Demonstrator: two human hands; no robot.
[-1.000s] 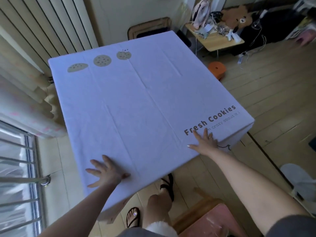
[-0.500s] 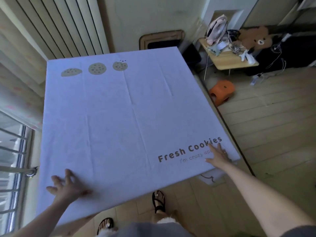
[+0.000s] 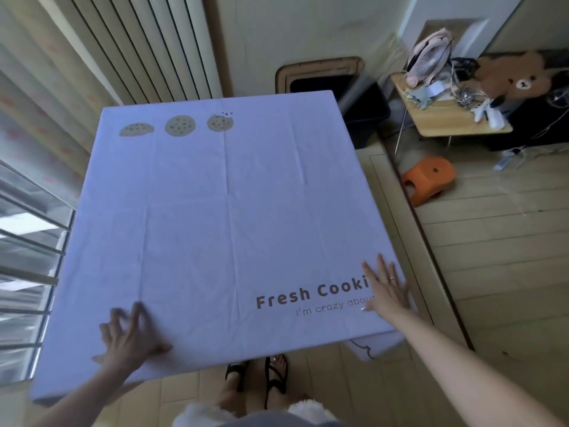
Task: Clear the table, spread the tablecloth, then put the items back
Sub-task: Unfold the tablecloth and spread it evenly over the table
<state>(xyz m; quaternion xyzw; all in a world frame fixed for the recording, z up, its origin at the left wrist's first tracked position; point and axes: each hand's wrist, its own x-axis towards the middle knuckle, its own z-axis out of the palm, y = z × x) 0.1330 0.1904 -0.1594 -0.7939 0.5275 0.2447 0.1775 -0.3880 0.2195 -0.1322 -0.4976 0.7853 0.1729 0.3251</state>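
A pale lilac tablecloth with cookie pictures at the far left and the words "Fresh Cookies" at the near right lies spread flat over the whole table. My left hand presses on the cloth near the front left edge, fingers spread and slightly bent. Flat on the near right corner, fingers straight, my right hand covers part of the lettering. Nothing stands on the cloth. The cloth's near right corner hangs down below the table edge.
A small wooden side table with a fan, cables and clutter stands at the back right, a brown plush bear beside it. An orange stool sits on the wooden floor. Window bars and curtains line the left.
Both hands have slid over the cloth: the left hand moved right and further onto it, the right hand moved toward the right corner. The camera view has shifted closer over the table.
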